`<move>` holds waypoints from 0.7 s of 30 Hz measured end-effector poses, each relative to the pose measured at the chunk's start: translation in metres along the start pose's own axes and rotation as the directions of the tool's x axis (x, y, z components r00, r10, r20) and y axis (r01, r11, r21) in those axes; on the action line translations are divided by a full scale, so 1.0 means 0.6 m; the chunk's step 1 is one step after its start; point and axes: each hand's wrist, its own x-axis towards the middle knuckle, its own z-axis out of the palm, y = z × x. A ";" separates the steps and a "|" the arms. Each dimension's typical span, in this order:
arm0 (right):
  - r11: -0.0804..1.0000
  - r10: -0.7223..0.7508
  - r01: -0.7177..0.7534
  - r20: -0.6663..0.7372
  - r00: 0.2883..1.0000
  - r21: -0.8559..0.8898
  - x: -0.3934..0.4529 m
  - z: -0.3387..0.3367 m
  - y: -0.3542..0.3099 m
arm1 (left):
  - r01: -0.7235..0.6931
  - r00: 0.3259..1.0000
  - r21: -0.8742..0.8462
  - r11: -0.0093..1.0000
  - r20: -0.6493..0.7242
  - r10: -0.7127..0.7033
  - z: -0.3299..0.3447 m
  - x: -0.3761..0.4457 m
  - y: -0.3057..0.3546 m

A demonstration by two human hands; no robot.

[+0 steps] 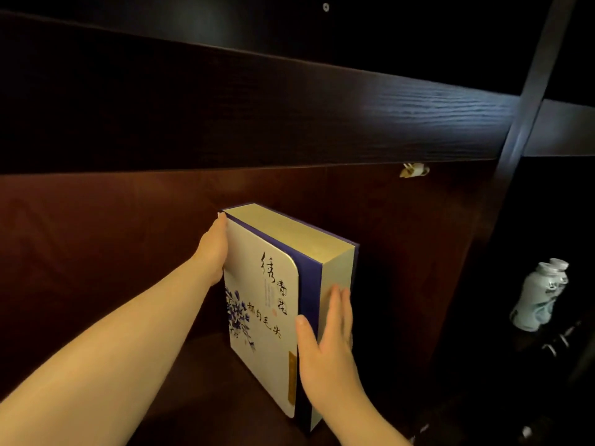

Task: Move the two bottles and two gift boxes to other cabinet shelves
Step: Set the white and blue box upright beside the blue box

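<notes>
You had one gift box (262, 304) standing upright on edge on the dark cabinet shelf (193, 391), its white face with blue flowers and calligraphy turned toward you. Your left hand (215, 249) lay flat against the box's left edge near the top corner; its fingers were hidden behind the box, so I could not tell their spread. Your right hand (325, 342) pressed the gold right side, fingers straight and together, thumb resting apart on the front face. Two white bottles (539, 296) stood touching each other in the neighbouring compartment to the right, beyond the vertical divider (518, 130).
</notes>
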 end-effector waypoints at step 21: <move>0.901 -0.036 0.045 -0.031 0.999 0.432 0.056 -0.005 0.017 | -0.182 0.982 0.379 0.907 0.029 0.185 -0.137 -0.098 0.005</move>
